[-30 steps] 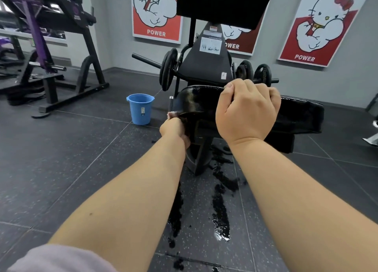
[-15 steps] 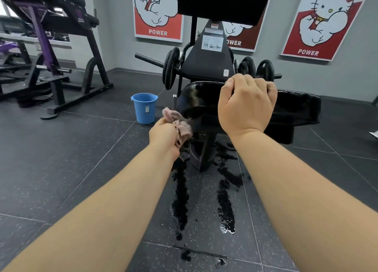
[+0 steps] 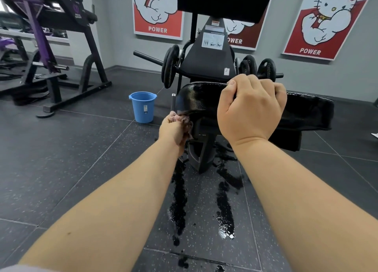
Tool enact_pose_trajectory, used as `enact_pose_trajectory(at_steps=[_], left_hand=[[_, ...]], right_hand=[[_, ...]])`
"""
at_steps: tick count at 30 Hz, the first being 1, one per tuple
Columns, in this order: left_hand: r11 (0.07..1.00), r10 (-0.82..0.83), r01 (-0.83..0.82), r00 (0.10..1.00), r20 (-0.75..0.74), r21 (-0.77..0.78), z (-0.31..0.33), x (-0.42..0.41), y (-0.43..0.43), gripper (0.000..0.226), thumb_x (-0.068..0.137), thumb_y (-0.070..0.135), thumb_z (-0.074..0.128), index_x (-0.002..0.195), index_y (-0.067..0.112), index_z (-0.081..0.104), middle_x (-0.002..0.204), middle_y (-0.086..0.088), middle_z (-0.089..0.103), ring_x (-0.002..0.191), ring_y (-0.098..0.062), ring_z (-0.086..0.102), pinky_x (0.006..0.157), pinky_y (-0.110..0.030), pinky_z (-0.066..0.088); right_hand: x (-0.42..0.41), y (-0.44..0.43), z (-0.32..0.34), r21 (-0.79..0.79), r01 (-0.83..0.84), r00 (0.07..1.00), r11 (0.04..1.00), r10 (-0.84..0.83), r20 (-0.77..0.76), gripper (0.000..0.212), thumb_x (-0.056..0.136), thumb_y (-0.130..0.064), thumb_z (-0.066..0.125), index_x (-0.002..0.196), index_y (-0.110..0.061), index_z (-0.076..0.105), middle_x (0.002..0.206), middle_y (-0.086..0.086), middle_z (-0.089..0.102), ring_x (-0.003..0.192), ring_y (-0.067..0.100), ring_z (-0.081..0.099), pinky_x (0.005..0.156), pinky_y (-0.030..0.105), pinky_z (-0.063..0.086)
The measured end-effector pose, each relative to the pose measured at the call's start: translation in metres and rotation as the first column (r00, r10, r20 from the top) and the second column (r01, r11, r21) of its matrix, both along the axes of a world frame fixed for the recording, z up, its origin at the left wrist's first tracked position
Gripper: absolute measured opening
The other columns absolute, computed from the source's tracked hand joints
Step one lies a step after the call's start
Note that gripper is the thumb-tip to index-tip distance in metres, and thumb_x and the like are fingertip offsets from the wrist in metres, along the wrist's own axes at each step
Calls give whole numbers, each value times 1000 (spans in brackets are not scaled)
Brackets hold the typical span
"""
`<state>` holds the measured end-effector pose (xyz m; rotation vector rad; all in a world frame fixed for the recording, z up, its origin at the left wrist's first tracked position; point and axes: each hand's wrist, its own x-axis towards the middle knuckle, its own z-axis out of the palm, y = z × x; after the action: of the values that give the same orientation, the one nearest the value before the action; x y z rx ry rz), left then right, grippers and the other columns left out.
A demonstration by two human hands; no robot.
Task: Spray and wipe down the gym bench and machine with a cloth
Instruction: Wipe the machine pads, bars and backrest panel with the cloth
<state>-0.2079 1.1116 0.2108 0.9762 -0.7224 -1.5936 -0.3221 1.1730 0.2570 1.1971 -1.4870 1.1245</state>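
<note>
- Bucket (image 3: pixel 143 106): on the floor, left of and beyond the left hand, apart from it.
- Left hand (image 3: pixel 172 131): clenched round a bunched cloth (image 3: pixel 182 119), which touches the bench's lower left edge.
- Bench (image 3: pixel 306 110): wet, its long axis runs left to right. Most of it lies right of the cloth, so the wipe likely travels rightward.
- Right hand (image 3: pixel 251 110): fingers curled over the bench's far top edge, gripping it.

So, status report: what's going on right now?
Left hand grips cloth against bench pad, lower edge. Right hand grips pad top. Puddles on floor; blue bucket aside.
</note>
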Motion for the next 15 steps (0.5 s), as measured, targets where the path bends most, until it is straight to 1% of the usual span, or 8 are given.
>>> enact_pose_trajectory(at_steps=[2, 3, 5, 6, 7, 9, 12, 15], left_hand=[[999, 14, -14, 1000, -6, 36, 2, -6, 1, 41, 103, 9, 41, 144, 6, 44, 142, -17, 52, 129, -29, 51, 102, -32, 45], [999, 25, -24, 999, -19, 47, 3, -7, 3, 40, 104, 14, 42, 142, 3, 46, 136, -15, 59, 124, -27, 57, 101, -31, 45], [999, 34, -31, 997, -69, 35, 4, -2, 8, 31, 102, 16, 45, 130, 5, 55, 87, -2, 74, 74, -11, 71, 69, -17, 55], [998, 44, -39, 993, -111, 45, 7, 1, 15, 22, 101, 14, 46, 119, 11, 60, 63, 4, 68, 54, -5, 64, 56, -15, 52], [996, 56, -44, 983, -172, 74, 7, 5, 20, 16, 100, 10, 48, 100, 16, 63, 51, 6, 62, 47, -5, 58, 54, -18, 50], [993, 76, -53, 970, -231, 104, 14, 10, 34, 24, 98, 4, 48, 83, 19, 60, 48, 5, 63, 43, -6, 58, 59, -22, 49], [999, 31, -28, 986, -163, 20, 28, 17, 62, 24, 96, 3, 46, 84, 19, 59, 50, 5, 62, 41, -5, 56, 48, -21, 48], [995, -28, 15, 990, -141, -95, 32, 27, 94, 26, 97, 1, 45, 87, 17, 63, 58, 5, 67, 54, -6, 61, 51, -17, 50]], right_hand=[[1, -1, 0, 1, 3, 1000, 1000, -3, -1, 32, 94, -27, 40, 75, -18, 63, 69, -4, 59, 72, 22, 51, 94, 36, 33], [2, -1, 1, 0, 9, 1000, 1000, -9, 1, 32, 94, -27, 40, 74, -18, 62, 69, -4, 58, 71, 22, 51, 94, 36, 33], [3, -1, 0, 1, 17, 1000, 1000, -17, 1, 32, 94, -27, 40, 73, -18, 62, 68, -4, 57, 71, 23, 50, 93, 36, 33], [4, 1, 1, -4, 17, 1000, 1000, -17, 1, 32, 94, -27, 40, 73, -18, 61, 68, -3, 57, 71, 23, 50, 93, 36, 34], [4, -1, -1, 4, 18, 1000, 1000, -18, -2, 33, 94, -27, 39, 73, -17, 62, 68, -3, 57, 72, 23, 51, 92, 37, 34], [3, 2, 4, 28, 5, 1000, 1000, -5, 14, 34, 95, -27, 37, 74, -16, 62, 69, -2, 58, 72, 24, 50, 91, 37, 35], [5, 8, 8, 93, 9, 999, 996, -12, 37, 35, 96, -28, 35, 76, -16, 61, 70, -1, 58, 73, 25, 50, 92, 37, 34], [8, 17, 10, 221, 4, 999, 975, -15, 48, 39, 97, -30, 27, 81, -16, 60, 77, 0, 59, 79, 26, 51, 95, 38, 31]])
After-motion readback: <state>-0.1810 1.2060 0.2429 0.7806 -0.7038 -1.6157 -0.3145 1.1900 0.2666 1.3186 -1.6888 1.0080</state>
